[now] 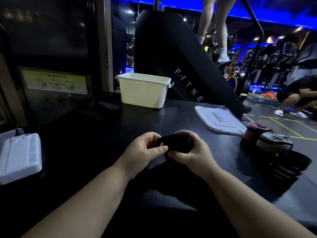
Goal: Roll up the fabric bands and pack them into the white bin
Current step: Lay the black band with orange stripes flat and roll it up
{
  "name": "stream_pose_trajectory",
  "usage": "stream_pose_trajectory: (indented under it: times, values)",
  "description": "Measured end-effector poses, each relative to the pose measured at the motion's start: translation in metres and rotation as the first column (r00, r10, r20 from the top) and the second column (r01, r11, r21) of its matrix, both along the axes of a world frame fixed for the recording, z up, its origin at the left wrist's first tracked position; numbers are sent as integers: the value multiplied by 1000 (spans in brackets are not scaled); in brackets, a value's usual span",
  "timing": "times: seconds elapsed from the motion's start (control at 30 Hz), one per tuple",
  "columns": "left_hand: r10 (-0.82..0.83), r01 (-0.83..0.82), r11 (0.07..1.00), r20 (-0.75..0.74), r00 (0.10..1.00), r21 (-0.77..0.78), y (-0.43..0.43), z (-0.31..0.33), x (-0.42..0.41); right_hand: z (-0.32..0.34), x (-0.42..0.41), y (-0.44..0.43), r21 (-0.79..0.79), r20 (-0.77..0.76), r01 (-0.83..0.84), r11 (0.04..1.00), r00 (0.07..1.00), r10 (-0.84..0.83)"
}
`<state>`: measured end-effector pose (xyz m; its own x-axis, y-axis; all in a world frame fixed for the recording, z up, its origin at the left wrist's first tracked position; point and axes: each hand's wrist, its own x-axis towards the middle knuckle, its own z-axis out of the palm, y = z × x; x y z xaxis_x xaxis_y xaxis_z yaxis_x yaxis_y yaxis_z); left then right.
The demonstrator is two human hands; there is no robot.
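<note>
A black fabric band (173, 143), partly rolled, sits between both hands just above the dark table (106, 148). My left hand (145, 148) pinches its left end with thumb and fingers. My right hand (192, 152) curls round the rolled right part. The band's loose tail hangs down below the hands, hard to make out against the dark top. The white bin (144, 91) stands open at the far side of the table, about an arm's length beyond the hands. Its inside is not visible.
The bin's white lid (219, 121) lies flat to the right. Several more bands, pink (253, 133), grey (272, 143) and black striped (289, 164), are piled near the table's right edge. A white flat pack (18, 157) lies far left. Dark items (101, 107) sit left of the bin. People and gym machines stand behind.
</note>
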<state>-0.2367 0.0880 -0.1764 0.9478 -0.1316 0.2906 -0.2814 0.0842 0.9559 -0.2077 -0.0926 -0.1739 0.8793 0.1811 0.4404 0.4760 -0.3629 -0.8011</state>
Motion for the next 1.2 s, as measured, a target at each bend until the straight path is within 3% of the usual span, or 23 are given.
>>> stream_pose_trajectory:
  times: [0.23, 0.37, 0.47, 0.57, 0.77, 1.03, 1.2]
  values:
    - [15, -15, 994, 0, 1000, 112, -3, -2, 2, 1, 4, 0, 0, 58, 100, 995, 993, -99]
    - [82, -72, 974, -37, 996, 214, -3, -5, 6, 4, 3, 0, -17, 15, 22, 1000, 1000, -21]
    - [174, -157, 952, -42, 984, 261, -3, -7, 8, 2, 6, -9, -11, -103, -83, 996, 991, 81]
    - [225, -213, 937, -11, 974, 277, -2, -7, 10, 1, 7, -16, 87, -222, -232, 969, 944, 246]
    - [220, -234, 913, 80, 972, 335, -5, -3, 6, 0, 9, -18, 285, -311, -281, 916, 877, 366]
    - [263, -295, 907, 145, 954, 300, -3, -2, 6, 1, 2, -10, 249, -278, -227, 941, 914, 294]
    - [237, -257, 938, 112, 965, 232, -3, -5, 7, -2, 3, -4, 190, -216, -107, 976, 965, 148]
